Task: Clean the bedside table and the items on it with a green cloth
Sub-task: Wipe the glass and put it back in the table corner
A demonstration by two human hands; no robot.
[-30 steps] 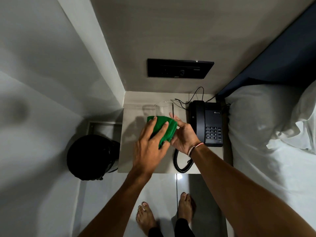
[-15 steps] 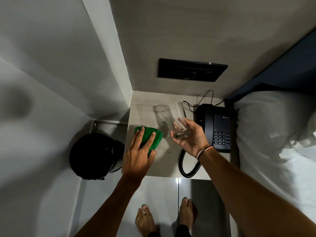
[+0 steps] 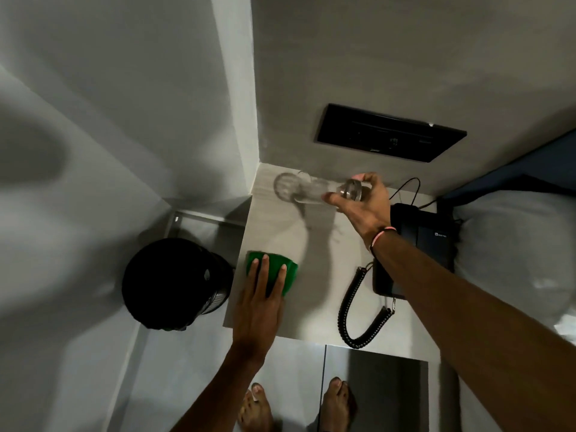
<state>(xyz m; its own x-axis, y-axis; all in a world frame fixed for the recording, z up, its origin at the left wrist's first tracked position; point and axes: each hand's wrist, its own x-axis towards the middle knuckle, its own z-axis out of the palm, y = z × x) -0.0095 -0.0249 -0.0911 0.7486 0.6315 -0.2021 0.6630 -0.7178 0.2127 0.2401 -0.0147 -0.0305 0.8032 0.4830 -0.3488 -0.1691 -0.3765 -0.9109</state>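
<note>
On the bedside table (image 3: 314, 285), left hand (image 3: 260, 310) flattens green cloth (image 3: 274, 271); right hand (image 3: 363, 205) pinches glass (image 3: 321, 191).

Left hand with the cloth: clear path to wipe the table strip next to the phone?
Probably yes. The left hand presses the green cloth flat on the bedside table; bare top lies between it and the phone. Only the coiled cord crowds the front edge. The right hand holds the glass up.

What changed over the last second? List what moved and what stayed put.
The left hand took the green cloth off the drinking glass and now presses it flat on the bedside table near its left edge. The right hand kept the glass, lifting it toward the wall and tipping it sideways. The telephone, its coiled cord and the black bin stayed put.
</note>
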